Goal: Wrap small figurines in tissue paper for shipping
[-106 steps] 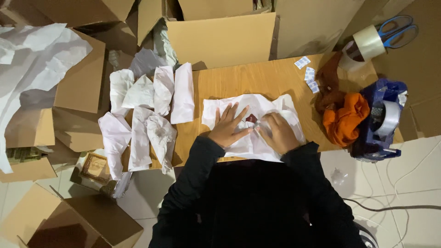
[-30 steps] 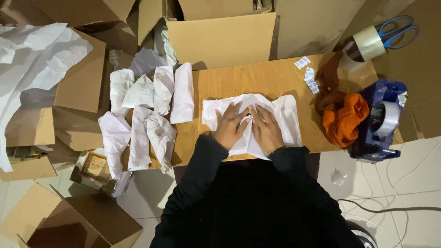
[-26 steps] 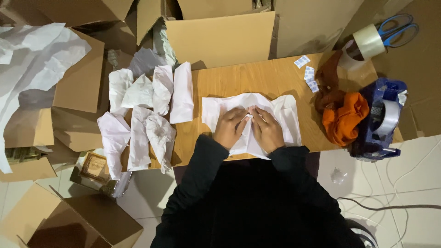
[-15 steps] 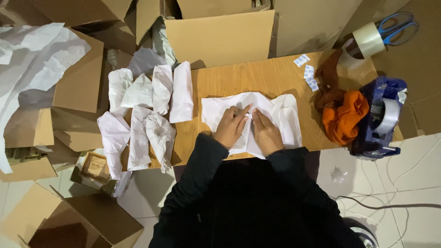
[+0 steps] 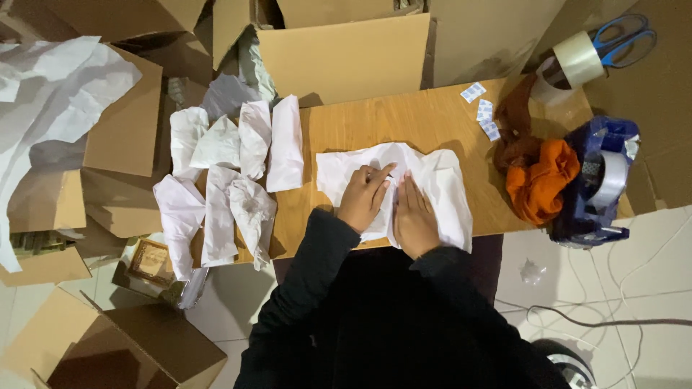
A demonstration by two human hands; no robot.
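A sheet of white wrapping paper (image 5: 440, 180) lies bunched around something on the wooden table (image 5: 360, 126). Both hands press flat on its middle, side by side. My left hand (image 5: 365, 196) rests on the left half, fingers pointing up and right. My right hand (image 5: 412, 216) lies palm down just beside it, fingers together. What is inside the paper is hidden. Black sleeves cover both arms.
Several white paper-wrapped bundles (image 5: 238, 173) lie at the table's left end. An orange cloth (image 5: 540, 176) and a blue tape dispenser (image 5: 598, 180) sit at the right, with a tape roll (image 5: 577, 61) and scissors (image 5: 623, 36) behind. Open cardboard boxes (image 5: 342, 54) surround the table.
The hands have come together at the middle of the paper and flattened on it; earlier they were folding its edges inward.
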